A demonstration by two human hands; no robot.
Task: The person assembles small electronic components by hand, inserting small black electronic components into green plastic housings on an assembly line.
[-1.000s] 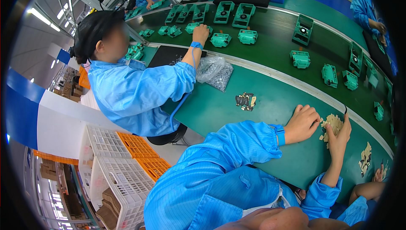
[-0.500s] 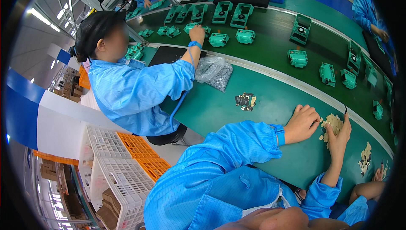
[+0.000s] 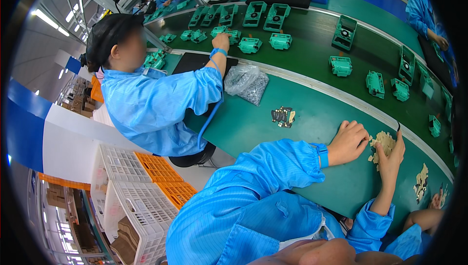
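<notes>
Holds left hand (image 3: 347,142) loosely curled, thumb near the fingertips; cannot tell of any piece in its grip. Holds right hand (image 3: 391,159) half open, thumb well apart from the forefinger. Faces, beyond both hands, a dark green belt (image 3: 314,46). Has a green table (image 3: 312,102) under both hands. Shows, well left of the left hand, white crates (image 3: 141,201), one with brown sheets (image 3: 126,238) inside, and orange crates (image 3: 158,167) adjoining. Shows, beyond both hands on the belt, teal housings (image 3: 280,42), several tray-like with a round black part inside. Includes, beyond and left of the left hand, a clear bag (image 3: 251,85) full of small grey bits; far beyond it, a blue box (image 3: 319,0) containing small pale bits. Has a heap of beige pieces (image 3: 386,141) between the hands, framed by right thumb and forefinger, partly hidden. Has a mixed pile (image 3: 420,184) right of the right hand, and dark-and-pale pieces (image 3: 282,117) left of the left. Shows a dark sliver (image 3: 399,126) at the right forefinger's tip; cannot tell if gripped.
</notes>
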